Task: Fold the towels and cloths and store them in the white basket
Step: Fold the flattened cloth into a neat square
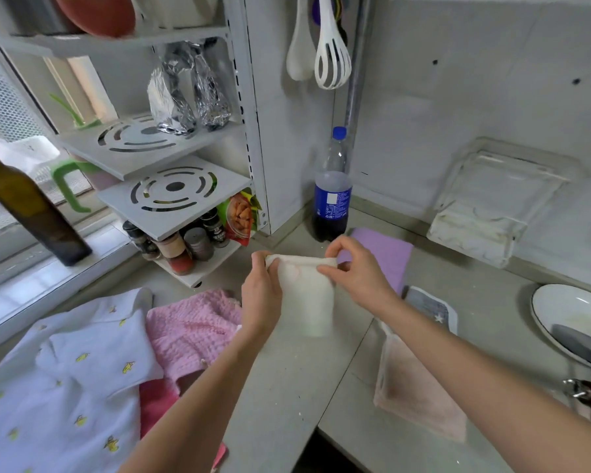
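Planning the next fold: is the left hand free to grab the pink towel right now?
Probably not yet. The left hand and right hand both pinch the white cloth. The pink towel lies close beside it, uncovered on top, so reach looks easy once freed.

Both arms outstretched, left hand (260, 295) and right hand (355, 269) pinched closed.

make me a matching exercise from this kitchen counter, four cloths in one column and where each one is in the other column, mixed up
Things:
1. white cloth
2. purple cloth
3. pink waffle towel
4. banana-print cloth

Places:
A. lying at the far left of the counter
B. flat beside the cola bottle
C. held up between the left hand and right hand
D. crumpled just left of the left forearm

Pairs: 1-C, 2-B, 3-D, 4-A
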